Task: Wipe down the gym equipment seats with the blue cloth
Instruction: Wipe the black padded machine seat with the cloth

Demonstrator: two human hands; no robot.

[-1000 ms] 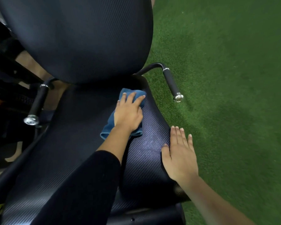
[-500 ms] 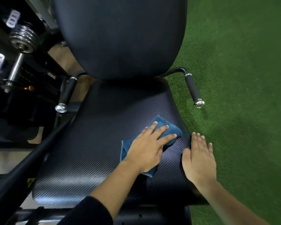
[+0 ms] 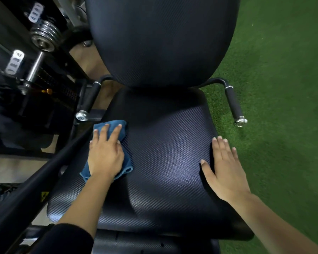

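Pressing the blue cloth [image 3: 124, 131] onto the left edge of the seat [image 3: 163, 162] beneath the left hand [image 3: 106, 156], fingers spread straight (no pinch visible); bracing with the right hand [image 3: 226, 171], lying flat and empty on the right edge; probably needing firm, overlapping strokes

The middle of the seat [image 3: 165, 162] lies free between the two hands, from the front edge back to the backrest [image 3: 160, 43], which rises over the rear edge and closes that way. The left hand [image 3: 106, 153], flat on the cloth [image 3: 126, 166], takes up the left edge. Just beyond it a slanting bar [image 3: 35, 180] runs alongside, and the left handle [image 3: 89, 99] stands by the rear left corner, leaving a narrow gap. The right hand [image 3: 226, 167] lies flat on the right edge. The right handle [image 3: 234, 105] juts forward beside the rear right corner, with open turf [image 3: 283, 88] beyond. Plates [image 3: 42, 37] crowd the far left.
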